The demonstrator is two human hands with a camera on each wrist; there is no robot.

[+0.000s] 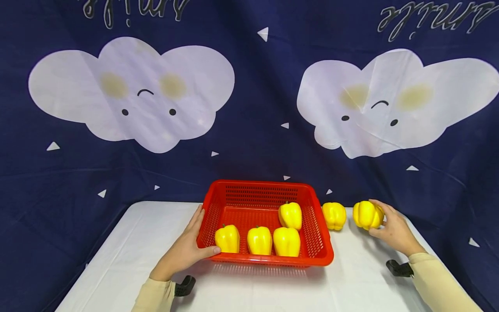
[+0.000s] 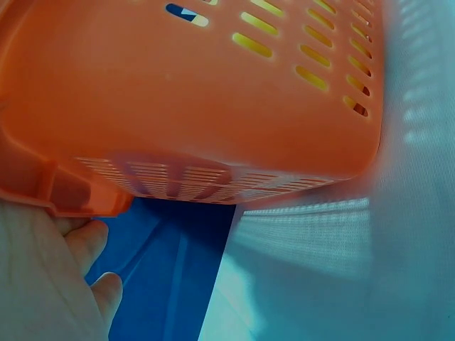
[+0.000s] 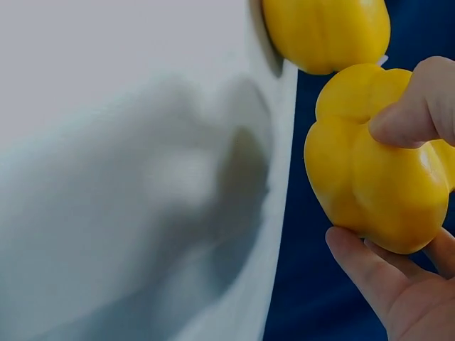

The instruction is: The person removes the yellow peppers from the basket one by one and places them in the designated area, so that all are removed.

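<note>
My right hand [image 1: 396, 229] holds a yellow bell pepper [image 1: 367, 215] at the table's far right, thumb on one side and fingers on the other. In the right wrist view this pepper [image 3: 384, 170] looks raised off the cloth, whose surface carries a shadow. A second yellow bell pepper [image 1: 334, 216] rests on the table between it and the red plastic basket [image 1: 269, 260]. My left hand [image 1: 185, 249] grips the basket's left front corner, thumb over the rim and fingers along the outer side. Inside the basket, several yellow peppers [image 1: 259, 240] stand along the front and right.
A white cloth covers the table [image 1: 156, 225]. Behind it hangs a dark blue curtain [image 1: 257, 108] printed with clouds and small triangles. Slotted basket walls [image 2: 178, 85] fill much of the left wrist view. Black wrist devices [image 1: 399, 268] sit at both sleeves.
</note>
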